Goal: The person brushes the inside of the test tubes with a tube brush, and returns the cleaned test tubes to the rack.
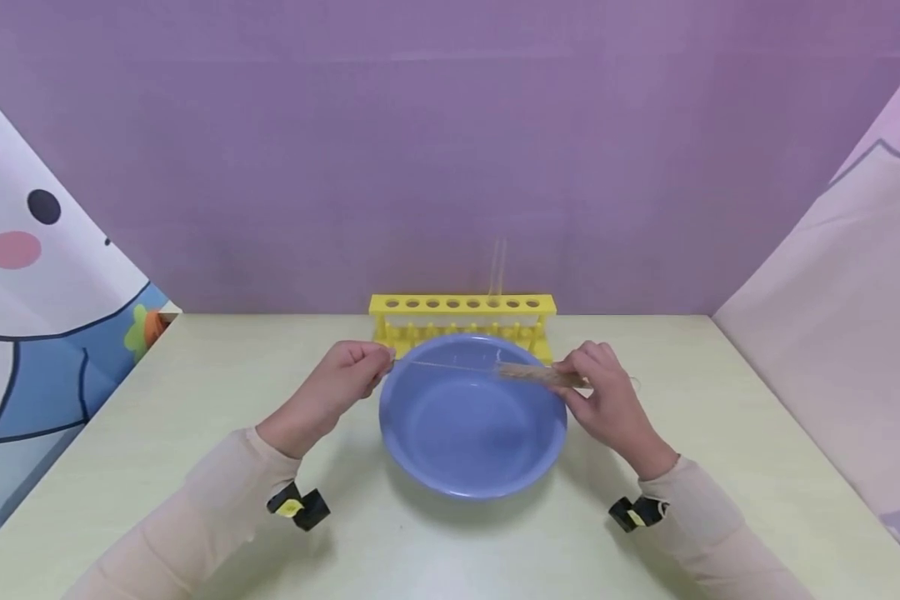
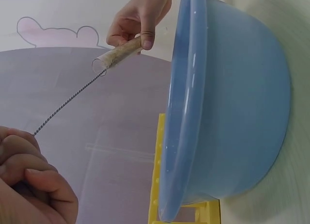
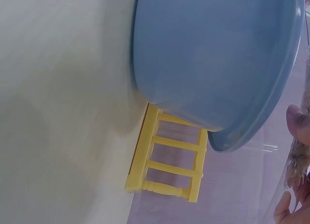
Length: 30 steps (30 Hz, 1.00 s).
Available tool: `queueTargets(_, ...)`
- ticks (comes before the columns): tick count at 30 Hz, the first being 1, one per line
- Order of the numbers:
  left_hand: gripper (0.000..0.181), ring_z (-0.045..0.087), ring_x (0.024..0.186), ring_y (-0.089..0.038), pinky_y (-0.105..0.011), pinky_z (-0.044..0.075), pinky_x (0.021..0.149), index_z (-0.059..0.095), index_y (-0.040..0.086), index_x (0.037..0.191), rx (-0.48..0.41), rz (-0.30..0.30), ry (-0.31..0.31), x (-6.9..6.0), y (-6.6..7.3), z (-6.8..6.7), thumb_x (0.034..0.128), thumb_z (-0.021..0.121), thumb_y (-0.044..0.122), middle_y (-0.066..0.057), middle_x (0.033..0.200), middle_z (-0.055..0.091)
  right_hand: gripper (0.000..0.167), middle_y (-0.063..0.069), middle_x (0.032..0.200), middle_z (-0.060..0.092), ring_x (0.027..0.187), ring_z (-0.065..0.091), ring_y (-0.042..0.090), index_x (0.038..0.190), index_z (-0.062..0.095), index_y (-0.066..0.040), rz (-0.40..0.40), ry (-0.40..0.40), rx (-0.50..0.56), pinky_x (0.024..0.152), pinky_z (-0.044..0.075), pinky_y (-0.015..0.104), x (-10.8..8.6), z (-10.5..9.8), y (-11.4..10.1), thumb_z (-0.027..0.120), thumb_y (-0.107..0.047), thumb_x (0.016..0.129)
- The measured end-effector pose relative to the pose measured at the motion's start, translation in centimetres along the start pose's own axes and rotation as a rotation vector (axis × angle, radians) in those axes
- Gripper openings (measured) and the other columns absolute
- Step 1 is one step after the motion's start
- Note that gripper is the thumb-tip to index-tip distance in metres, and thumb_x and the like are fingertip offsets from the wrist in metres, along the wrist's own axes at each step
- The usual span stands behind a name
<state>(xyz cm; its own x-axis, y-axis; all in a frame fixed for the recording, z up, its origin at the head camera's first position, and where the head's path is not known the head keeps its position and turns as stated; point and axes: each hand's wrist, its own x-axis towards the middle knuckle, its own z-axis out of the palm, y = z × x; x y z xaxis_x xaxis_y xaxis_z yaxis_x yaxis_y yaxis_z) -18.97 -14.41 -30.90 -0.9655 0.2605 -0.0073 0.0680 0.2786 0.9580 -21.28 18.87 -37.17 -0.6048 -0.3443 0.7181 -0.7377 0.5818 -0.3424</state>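
Observation:
Over the blue basin (image 1: 472,417), the left hand (image 1: 339,379) grips the end of a thin twisted wire (image 2: 68,102) with curled fingers. The wire runs right into the mouth of a clear tube (image 2: 116,54), where a tan bristle brush head (image 1: 528,372) fills the inside. The right hand (image 1: 607,404) pinches the tube near its other end between thumb and fingers, above the basin's right rim. In the right wrist view, bristles (image 3: 296,170) show near the right thumb. The tube lies nearly level in the head view.
Behind the basin stands a yellow test tube rack (image 1: 461,305) with one clear tube (image 1: 498,268) upright in it. The pale table (image 1: 435,554) meets a purple backdrop (image 1: 450,167). Printed panels (image 1: 30,333) flank the sides.

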Motion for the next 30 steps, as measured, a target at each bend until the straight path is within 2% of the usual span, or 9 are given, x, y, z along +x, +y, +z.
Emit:
queueTargets(14,0.038,0.028,0.049,-0.014,-0.031,0.030,0.066,0.040,0.006,0.060,-0.010,-0.052,0.006,-0.6,0.2,-0.5,0.0960,0.043,0.016,0.002,0.051,0.027,0.034,-0.002,0.076,0.053,0.075,0.040,0.014,0.082,0.062,-0.006,-0.023,0.017,-0.002,0.067,0.029,0.024,-0.4,0.1,0.3,0.082,0.010,0.060)
queueTargets(26,0.039,0.025,0.050,-0.014,-0.033,0.029,0.067,0.038,0.005,0.060,-0.028,-0.019,-0.003,-0.7,-0.2,-1.4,0.0969,0.043,0.016,0.001,0.052,0.025,0.034,0.002,0.078,0.057,0.076,0.043,0.018,0.084,0.063,-0.007,0.008,0.011,-0.036,0.068,0.030,0.024,-0.7,-0.4,1.3,0.082,0.010,0.061)
queueTargets(30,0.039,0.025,0.050,-0.014,-0.035,0.029,0.071,0.039,0.006,0.060,-0.044,-0.029,-0.017,-0.5,-0.3,-1.6,0.0966,0.042,0.016,0.002,0.052,0.025,0.032,0.002,0.079,0.057,0.076,0.042,0.017,0.085,0.063,-0.007,0.006,0.004,-0.036,0.068,0.030,0.024,-0.7,-0.3,1.7,0.082,0.008,0.062)
